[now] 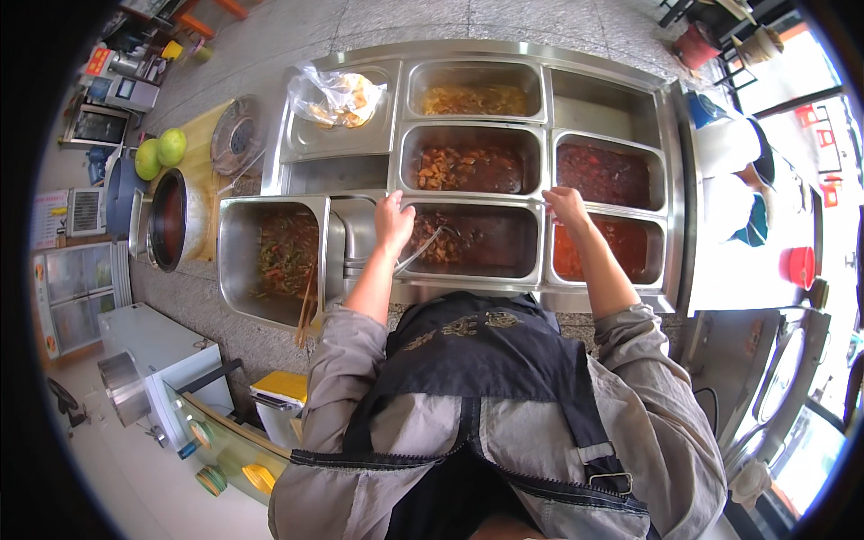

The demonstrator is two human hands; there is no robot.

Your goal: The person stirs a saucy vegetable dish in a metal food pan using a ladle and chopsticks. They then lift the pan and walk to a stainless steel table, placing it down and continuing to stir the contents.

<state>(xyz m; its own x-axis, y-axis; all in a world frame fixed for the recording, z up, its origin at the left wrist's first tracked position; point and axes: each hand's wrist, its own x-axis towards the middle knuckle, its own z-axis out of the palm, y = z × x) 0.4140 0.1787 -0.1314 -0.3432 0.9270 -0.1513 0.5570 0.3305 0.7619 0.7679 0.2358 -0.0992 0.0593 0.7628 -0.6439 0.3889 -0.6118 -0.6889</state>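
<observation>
Both hands are at the near corners of the middle steel food pan (472, 187), which holds chunks in dark brown sauce. My left hand (393, 226) pinches its left corner rim, and my right hand (568, 205) has its fingers on the right corner. Closest to my apron is another steel food pan (503, 270) with brown meat pieces and a metal ladle (420, 250) leaning in it. To the right sit a pan of dark red food (603, 174) and a pan of orange-red sauce (607, 246). Behind the middle pan is a pan of yellowish food (474, 101).
A deep steel pan of shredded vegetables (283, 243) with wooden chopsticks (307, 300) stands at the left. Clear plastic bags of food (344, 98) rest on a steel lid. Beyond are a pot (169, 219), two green fruits (160, 154) and, rightward, a red container (801, 267).
</observation>
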